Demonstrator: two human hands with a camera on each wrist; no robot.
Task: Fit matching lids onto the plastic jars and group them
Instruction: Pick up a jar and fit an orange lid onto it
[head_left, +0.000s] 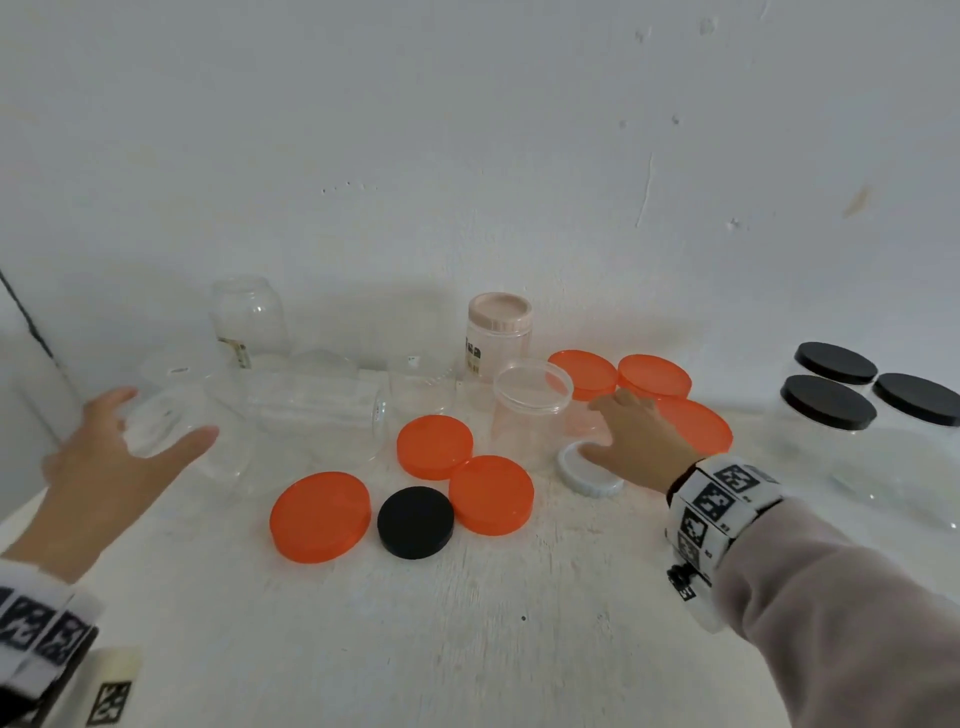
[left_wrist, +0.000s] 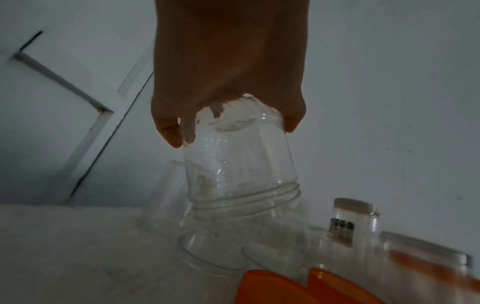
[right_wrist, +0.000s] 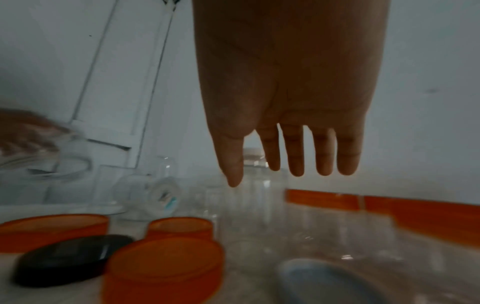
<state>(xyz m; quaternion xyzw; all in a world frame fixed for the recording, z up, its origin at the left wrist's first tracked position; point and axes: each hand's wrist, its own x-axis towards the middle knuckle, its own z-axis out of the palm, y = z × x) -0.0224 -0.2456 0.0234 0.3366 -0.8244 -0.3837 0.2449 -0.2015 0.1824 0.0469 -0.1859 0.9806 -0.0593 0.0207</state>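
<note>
Fingers of my left hand (left_wrist: 228, 67) clamp a clear jar (left_wrist: 239, 162) by its base, mouth tipped downward, above other clear jars. My right hand (right_wrist: 285, 92) hangs with fingers straight and spread, holding nothing, over a white lid (head_left: 589, 475); orange lids (head_left: 491, 494) and a black lid (head_left: 415, 522) lie between my hands.

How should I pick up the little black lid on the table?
Take the black lid from above, pinching its short side wall on its near and far sides. It lies flat, so only the rim gives your fingers something to squeeze. Orange lids sit close on its left and right, leaving little room there.
</note>
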